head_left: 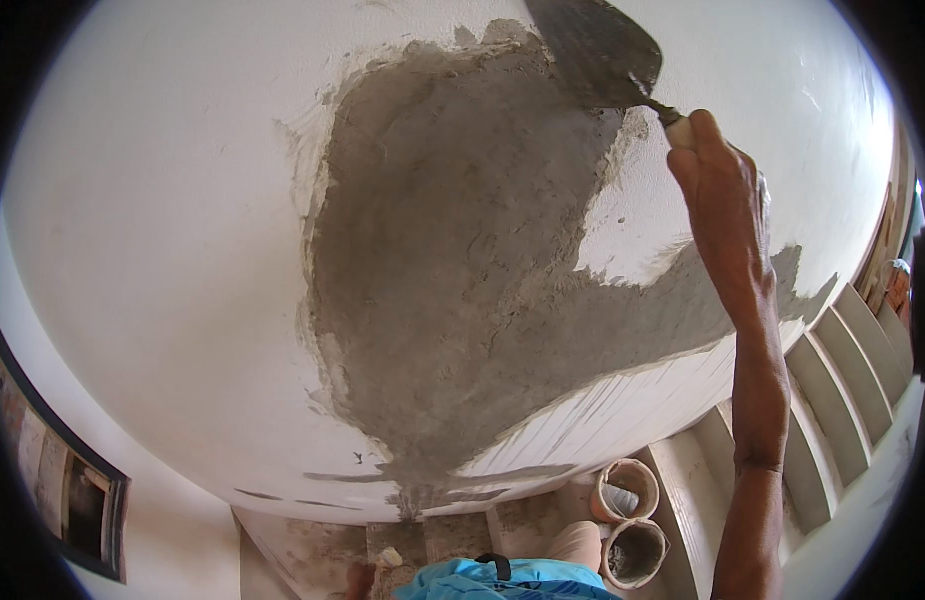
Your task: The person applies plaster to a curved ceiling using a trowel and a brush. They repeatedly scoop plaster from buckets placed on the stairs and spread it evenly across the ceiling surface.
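Observation:
My right hand (718, 180) is raised high against the white wall (173, 230), its fingers wrapped round the pale handle of a trowel (598, 50). The trowel's broad dark blade lies at the upper right edge of a large patch of wet grey mortar (443, 210). From the patch, a grey band runs right, beneath my forearm, and a narrower part reaches down toward the stairs. Ragged mortar edges and thin smears mark the white surface around it. I cannot find my left hand; a small brown shape (361, 580) at the lower edge is too unclear to name.
Two buckets (625, 488) stand close together on the stairs by my knee, the nearer with grey mix inside. Steps (823, 420) climb to the right along the wall. A small whitish lump (391, 557) lies on a step. At far left is a dark-framed opening (113, 530).

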Tool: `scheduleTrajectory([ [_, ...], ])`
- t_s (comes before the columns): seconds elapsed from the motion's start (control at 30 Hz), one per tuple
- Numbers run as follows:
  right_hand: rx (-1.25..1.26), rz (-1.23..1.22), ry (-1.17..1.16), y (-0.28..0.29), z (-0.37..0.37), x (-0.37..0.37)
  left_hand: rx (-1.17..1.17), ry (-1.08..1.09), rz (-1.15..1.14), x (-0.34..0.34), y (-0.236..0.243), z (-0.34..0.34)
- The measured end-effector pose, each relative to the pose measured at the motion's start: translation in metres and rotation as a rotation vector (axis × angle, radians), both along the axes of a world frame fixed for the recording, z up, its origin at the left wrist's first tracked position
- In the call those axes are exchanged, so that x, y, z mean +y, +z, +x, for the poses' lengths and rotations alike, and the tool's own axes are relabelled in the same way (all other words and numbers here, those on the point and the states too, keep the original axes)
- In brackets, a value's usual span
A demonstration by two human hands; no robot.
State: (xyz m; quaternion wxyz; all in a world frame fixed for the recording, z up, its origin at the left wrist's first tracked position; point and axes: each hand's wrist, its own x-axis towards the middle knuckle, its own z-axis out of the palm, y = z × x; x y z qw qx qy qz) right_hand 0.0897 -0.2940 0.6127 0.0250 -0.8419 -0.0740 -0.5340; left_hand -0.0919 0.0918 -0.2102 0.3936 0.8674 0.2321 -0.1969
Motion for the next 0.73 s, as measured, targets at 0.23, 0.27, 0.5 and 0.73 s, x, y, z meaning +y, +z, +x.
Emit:
scheduleTrajectory([
  [0.23, 0.012, -0.071, 0.028, 0.001, -0.001, 0.012, -0.347, -0.659, 0.347, 0.014, -0.008, 0.004],
  [0.27, -0.02, -0.146, 0.027, -0.001, 0.004, 0.008, -0.28, -0.515, 0.264, 0.012, -0.003, 0.007],
  [0.5, 0.026, -0.017, -0.015, -0.002, -0.004, 0.001, -0.303, -0.668, 0.369, 0.016, 0.013, 0.008],
  [0.73, 0.098, -0.17, -0.153, -0.006, 0.002, -0.002, -0.143, -0.293, -0.26, 0.036, 0.076, 0.014],
])
